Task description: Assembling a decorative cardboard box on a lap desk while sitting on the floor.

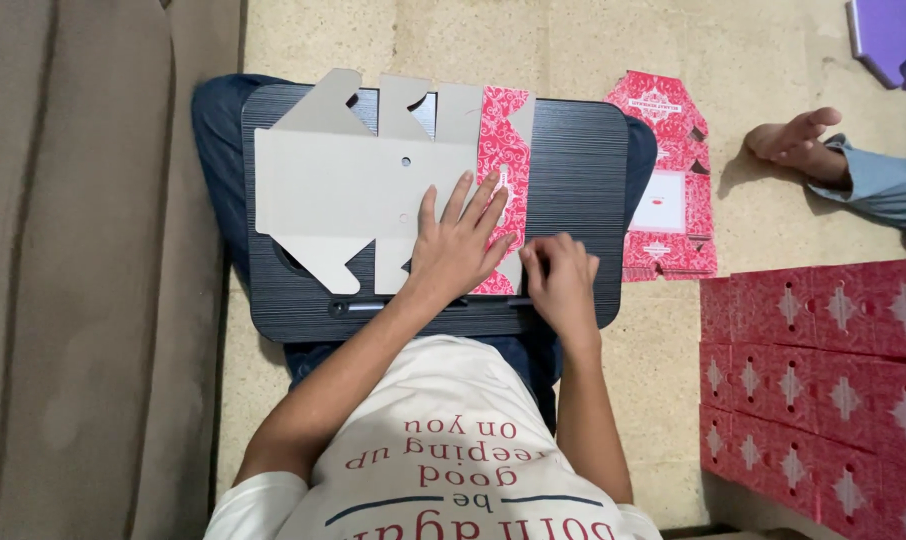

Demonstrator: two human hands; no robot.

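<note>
A flat cardboard blank (363,185) lies on a lap tray (573,160) set across the person's legs, with the left hand (460,243) pressed on its right part and the right hand (561,282) just beside it at the tray's near edge. On the floor (573,40) right of the tray lies another flat blank (668,185), and nearer and further right sit stacked boxes (823,370).

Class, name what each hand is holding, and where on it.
Left hand presses flat on the unfolded grey-and-red cardboard box blank, near its red flap; right hand pinches that flap's lower edge.
</note>
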